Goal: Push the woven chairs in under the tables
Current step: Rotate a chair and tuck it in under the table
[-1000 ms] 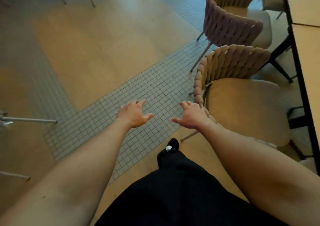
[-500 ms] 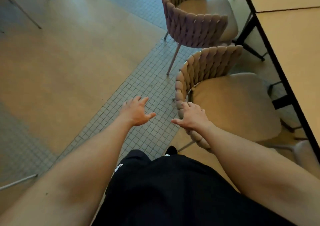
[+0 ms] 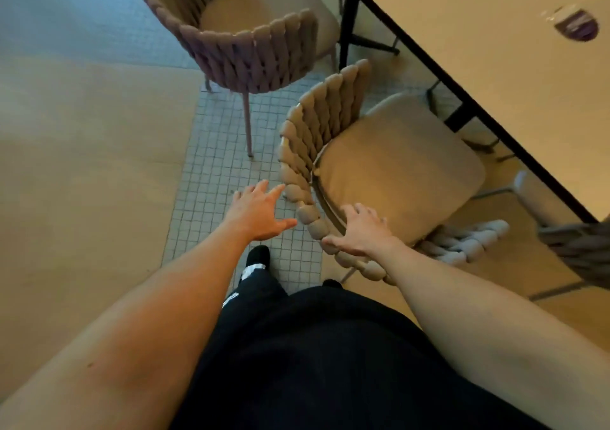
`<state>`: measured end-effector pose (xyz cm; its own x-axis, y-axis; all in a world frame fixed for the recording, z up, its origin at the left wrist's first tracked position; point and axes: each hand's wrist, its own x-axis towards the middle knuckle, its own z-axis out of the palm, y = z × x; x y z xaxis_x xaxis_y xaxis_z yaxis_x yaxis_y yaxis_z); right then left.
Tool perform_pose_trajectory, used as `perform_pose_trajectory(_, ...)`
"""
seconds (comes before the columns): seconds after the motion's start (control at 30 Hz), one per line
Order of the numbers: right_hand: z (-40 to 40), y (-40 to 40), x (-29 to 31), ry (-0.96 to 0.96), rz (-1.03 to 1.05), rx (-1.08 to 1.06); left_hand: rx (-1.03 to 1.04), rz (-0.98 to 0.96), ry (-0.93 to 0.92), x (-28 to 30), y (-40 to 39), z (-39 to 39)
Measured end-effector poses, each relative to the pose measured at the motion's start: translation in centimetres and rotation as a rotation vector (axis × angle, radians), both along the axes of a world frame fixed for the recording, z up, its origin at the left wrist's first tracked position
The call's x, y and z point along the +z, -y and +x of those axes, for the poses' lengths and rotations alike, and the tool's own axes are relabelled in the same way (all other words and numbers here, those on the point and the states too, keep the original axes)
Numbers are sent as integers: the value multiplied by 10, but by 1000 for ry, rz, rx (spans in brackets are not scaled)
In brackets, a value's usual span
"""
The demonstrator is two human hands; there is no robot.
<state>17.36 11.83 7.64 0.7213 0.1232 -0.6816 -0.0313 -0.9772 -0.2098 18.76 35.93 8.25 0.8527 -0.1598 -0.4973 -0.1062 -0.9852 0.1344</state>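
Both arms stretched forward, hands spread.
The left hand [image 3: 260, 212] hovers with fingers splayed; the right hand [image 3: 361, 231] lies flat, palm down.

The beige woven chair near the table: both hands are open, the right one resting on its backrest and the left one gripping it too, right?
Not quite. In the head view the left hand is open in the air beside the beige woven chair, gripping nothing. The right hand does rest open on the woven backrest, near the table.
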Motion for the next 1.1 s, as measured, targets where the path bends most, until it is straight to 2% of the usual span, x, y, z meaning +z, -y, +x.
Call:
perform_pose_trajectory(0.4,-19,-36,-19,-121,-51,-458,-638,82,-91,-16,2,98)
perform_pose_trajectory(0.57,-28,-47,-32,-91,-48,-624,-907,163,-88,-26,17,122)
perform_pose_trajectory(0.67,-31,-53,-34,-104,-36,-683,-994,196,-116,-34,25,131)
perform_pose_trajectory(0.9,-41,-60,-55,-106,-136,-663,-1103,300,-150,-60,33,142)
perform_pose_trajectory(1.1,-38,-64,-66,-118,-105,-624,-1125,247,-89,-65,27,140)
